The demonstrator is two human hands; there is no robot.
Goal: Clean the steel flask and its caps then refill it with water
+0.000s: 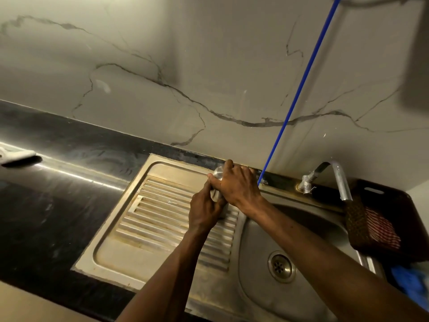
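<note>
Stood on the ribbed drainboard (162, 214) beside the sink basin (262, 287): steel flask (217, 194), mostly hidden by 2 hands held close together. Left hand (204, 211) wrapped round the body; right hand (236, 184) curled over the cap (218, 171). Apparently twisting the cap, off or on unclear. Tap (334, 175) dry. Next: steady base, firm turn

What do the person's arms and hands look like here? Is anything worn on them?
Both forearms are bare, with no sleeve in view. The left hand and the right hand wear no gloves, and no ring, watch or bracelet is visible.
</note>
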